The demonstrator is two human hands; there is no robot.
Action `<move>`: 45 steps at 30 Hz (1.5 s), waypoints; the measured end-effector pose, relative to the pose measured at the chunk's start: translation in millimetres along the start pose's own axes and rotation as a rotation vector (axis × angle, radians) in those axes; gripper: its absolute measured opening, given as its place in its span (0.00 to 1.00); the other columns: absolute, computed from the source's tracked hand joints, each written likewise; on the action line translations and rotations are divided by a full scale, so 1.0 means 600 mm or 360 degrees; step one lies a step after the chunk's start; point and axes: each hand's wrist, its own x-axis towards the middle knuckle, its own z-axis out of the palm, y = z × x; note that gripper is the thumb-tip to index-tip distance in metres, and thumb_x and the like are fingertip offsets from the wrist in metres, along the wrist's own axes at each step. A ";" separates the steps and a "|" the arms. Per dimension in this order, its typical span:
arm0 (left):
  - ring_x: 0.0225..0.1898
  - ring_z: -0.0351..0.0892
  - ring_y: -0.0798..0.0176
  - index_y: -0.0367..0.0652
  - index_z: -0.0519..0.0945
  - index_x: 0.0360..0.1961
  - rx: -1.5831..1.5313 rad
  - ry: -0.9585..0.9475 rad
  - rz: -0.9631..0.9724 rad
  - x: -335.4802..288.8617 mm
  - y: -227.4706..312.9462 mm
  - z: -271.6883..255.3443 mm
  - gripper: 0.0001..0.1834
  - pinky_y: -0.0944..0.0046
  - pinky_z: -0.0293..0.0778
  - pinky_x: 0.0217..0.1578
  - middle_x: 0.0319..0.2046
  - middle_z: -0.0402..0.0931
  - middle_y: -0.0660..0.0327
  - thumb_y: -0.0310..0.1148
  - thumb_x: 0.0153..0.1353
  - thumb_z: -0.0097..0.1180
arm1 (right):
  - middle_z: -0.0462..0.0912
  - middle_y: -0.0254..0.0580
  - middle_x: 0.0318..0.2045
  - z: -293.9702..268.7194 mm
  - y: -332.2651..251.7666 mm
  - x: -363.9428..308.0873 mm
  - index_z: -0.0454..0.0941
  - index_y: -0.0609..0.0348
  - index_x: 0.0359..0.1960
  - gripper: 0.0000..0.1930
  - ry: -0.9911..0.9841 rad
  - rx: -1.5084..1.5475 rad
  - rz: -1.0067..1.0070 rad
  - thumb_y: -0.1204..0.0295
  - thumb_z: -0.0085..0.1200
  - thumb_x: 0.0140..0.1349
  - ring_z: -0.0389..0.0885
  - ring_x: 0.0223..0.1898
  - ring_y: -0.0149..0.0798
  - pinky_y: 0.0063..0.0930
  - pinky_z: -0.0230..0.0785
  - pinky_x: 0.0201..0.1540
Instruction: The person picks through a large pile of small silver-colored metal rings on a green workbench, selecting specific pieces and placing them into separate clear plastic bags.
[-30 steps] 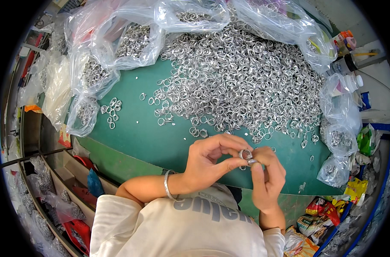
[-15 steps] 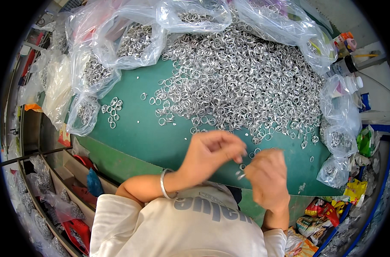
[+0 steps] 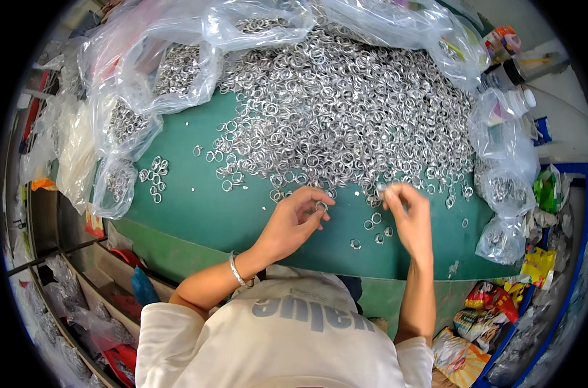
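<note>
A large heap of silver metal rings covers the middle and far part of the green table. At the heap's near edge my left hand, a bracelet on its wrist, is closed with a single ring at its fingertips. Farther right, my right hand pinches another ring, slightly blurred, at the edge of the heap. Between my hands and nearer to me lie several loose rings.
Clear plastic bags of rings line the table's left and far sides, with more bags on the right. A small cluster of rings lies apart at left. Open drawers stand lower left; colourful packets lie lower right.
My hands have moved apart; the right one reached forward to the heap's edge. More loose rings now show on the table between them. The view has shifted slightly.
</note>
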 end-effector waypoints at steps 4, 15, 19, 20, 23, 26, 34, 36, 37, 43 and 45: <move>0.41 0.74 0.70 0.36 0.76 0.46 0.0100 -0.0131 -0.0082 0.008 -0.011 0.015 0.11 0.70 0.72 0.36 0.46 0.70 0.61 0.19 0.63 0.49 | 0.82 0.37 0.30 0.002 -0.018 0.058 0.79 0.66 0.42 0.09 0.0156 0.0532 -0.0133 0.74 0.53 0.64 0.76 0.32 0.26 0.23 0.68 0.36; 0.31 0.75 0.68 0.38 0.77 0.44 0.0891 -0.0184 0.0286 0.056 -0.009 0.052 0.13 0.68 0.72 0.31 0.37 0.75 0.59 0.16 0.59 0.51 | 0.80 0.45 0.28 -0.071 0.063 -0.031 0.80 0.64 0.36 0.09 0.0357 -0.0735 -0.0014 0.81 0.60 0.52 0.76 0.29 0.41 0.32 0.69 0.34; 0.30 0.76 0.58 0.38 0.77 0.44 0.0995 -0.0177 0.0565 0.088 -0.017 0.088 0.14 0.63 0.72 0.31 0.38 0.74 0.55 0.15 0.56 0.51 | 0.77 0.44 0.30 -0.043 0.067 -0.002 0.79 0.62 0.36 0.11 0.0376 -0.0775 -0.0344 0.78 0.62 0.49 0.74 0.36 0.47 0.38 0.66 0.43; 0.31 0.76 0.57 0.38 0.77 0.44 0.1003 -0.0161 0.0648 0.095 -0.022 0.095 0.14 0.62 0.72 0.31 0.38 0.74 0.55 0.15 0.56 0.52 | 0.77 0.44 0.33 -0.035 0.069 0.007 0.79 0.62 0.37 0.11 0.0402 -0.0793 -0.0395 0.77 0.63 0.50 0.73 0.38 0.47 0.38 0.65 0.44; 0.32 0.75 0.54 0.37 0.77 0.44 0.1197 -0.0115 0.0844 0.103 -0.034 0.095 0.13 0.60 0.73 0.33 0.39 0.73 0.55 0.17 0.57 0.53 | 0.76 0.44 0.33 -0.034 0.078 0.004 0.78 0.62 0.35 0.09 0.0317 -0.0946 -0.0489 0.76 0.61 0.51 0.73 0.39 0.48 0.38 0.65 0.42; 0.34 0.73 0.52 0.37 0.76 0.44 0.1531 -0.0151 0.0879 0.103 -0.039 0.100 0.13 0.58 0.72 0.35 0.37 0.69 0.54 0.22 0.57 0.56 | 0.76 0.44 0.33 -0.059 0.086 -0.019 0.78 0.62 0.34 0.08 0.0328 -0.1012 -0.0383 0.76 0.61 0.51 0.73 0.39 0.48 0.39 0.65 0.42; 0.34 0.67 0.53 0.38 0.78 0.40 0.2051 -0.0158 0.1087 0.141 -0.036 0.102 0.15 0.57 0.65 0.35 0.32 0.64 0.55 0.23 0.48 0.57 | 0.75 0.46 0.37 -0.063 0.103 0.013 0.77 0.62 0.41 0.14 0.0668 -0.1054 -0.0491 0.74 0.62 0.52 0.71 0.40 0.48 0.39 0.63 0.42; 0.34 0.67 0.53 0.38 0.79 0.37 0.2043 -0.0029 0.1105 0.141 -0.034 0.087 0.12 0.58 0.64 0.35 0.31 0.65 0.56 0.21 0.48 0.57 | 0.75 0.44 0.37 -0.066 0.108 0.017 0.78 0.62 0.38 0.12 0.0623 -0.1147 -0.0430 0.74 0.62 0.52 0.71 0.40 0.47 0.38 0.62 0.43; 0.35 0.67 0.53 0.39 0.79 0.37 0.2013 -0.0004 0.1104 0.138 -0.032 0.083 0.12 0.58 0.64 0.35 0.31 0.65 0.56 0.21 0.48 0.57 | 0.76 0.43 0.37 -0.074 0.110 0.012 0.78 0.63 0.36 0.10 0.0608 -0.1147 -0.0427 0.74 0.62 0.53 0.71 0.40 0.47 0.37 0.62 0.43; 0.35 0.68 0.53 0.39 0.79 0.38 0.1869 0.0198 0.1073 0.135 -0.006 0.078 0.12 0.58 0.64 0.36 0.30 0.65 0.57 0.19 0.50 0.56 | 0.78 0.42 0.33 -0.103 0.105 -0.012 0.77 0.63 0.28 0.05 0.0681 -0.0826 -0.0398 0.77 0.60 0.53 0.73 0.38 0.46 0.37 0.63 0.42; 0.32 0.68 0.53 0.38 0.78 0.41 0.1834 0.0252 0.1074 0.147 0.001 0.077 0.14 0.56 0.65 0.34 0.29 0.65 0.56 0.18 0.52 0.55 | 0.78 0.43 0.33 -0.106 0.102 -0.022 0.77 0.63 0.28 0.05 0.0596 -0.0680 -0.0410 0.78 0.61 0.52 0.74 0.37 0.46 0.36 0.65 0.41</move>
